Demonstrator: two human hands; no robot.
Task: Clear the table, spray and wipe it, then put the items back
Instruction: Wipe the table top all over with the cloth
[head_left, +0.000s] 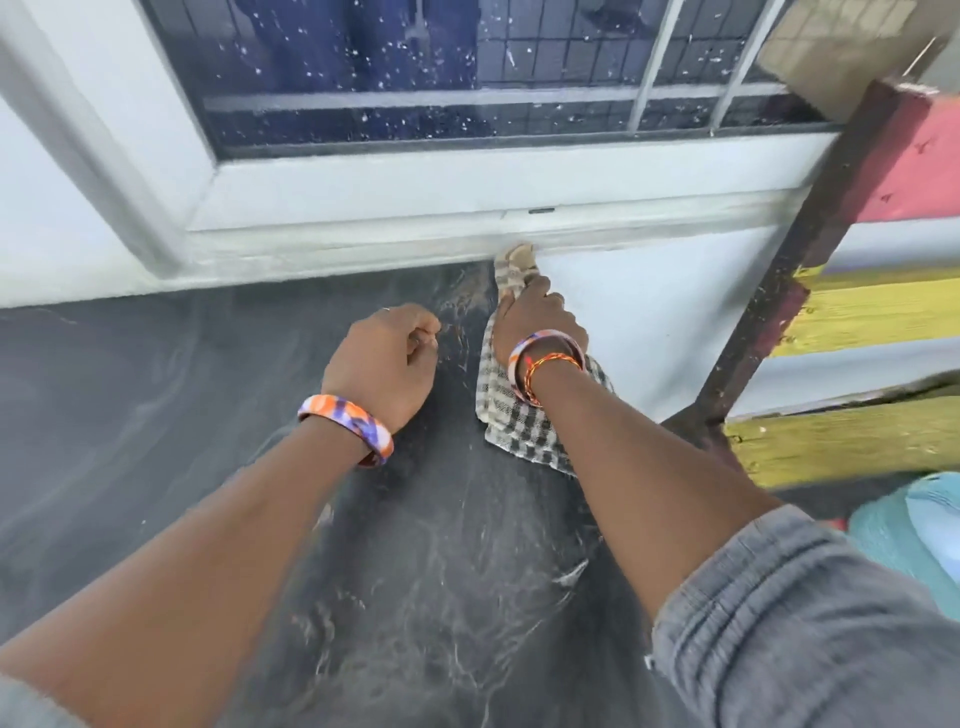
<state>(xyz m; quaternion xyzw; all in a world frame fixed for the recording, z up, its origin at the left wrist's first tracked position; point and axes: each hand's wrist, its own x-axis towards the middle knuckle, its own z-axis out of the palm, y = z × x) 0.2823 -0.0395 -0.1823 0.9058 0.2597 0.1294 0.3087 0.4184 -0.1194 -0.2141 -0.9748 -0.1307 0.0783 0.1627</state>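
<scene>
Two hands work at the far edge of the table (130, 395), a dark top streaked with wet swirls, which suggests the spray is already on and the wiping is in hand. The right hand (535, 322) grips a checked cloth (519, 421), its fingers curled round the bunched front end, which it pushes up to the far edge where the top meets the white wall under the window (415, 67); the rest of the cloth trails flat beneath the wrist. Bunching the end likely lets it get into that seam, where dirt tends to gather. The left hand (384, 358) sits just beside the cloth, its fingers curled in a loose fist that holds nothing I can make out, and it seems to rest on the top, probably to steady the reach. Both wrists wear bangles, and a grey sleeve (779, 623) is rolled back, clear of the wet. Off the right edge stands a painted wooden frame (852, 312). No cleared items show anywhere, so I judge that putting them back is still to come.
</scene>
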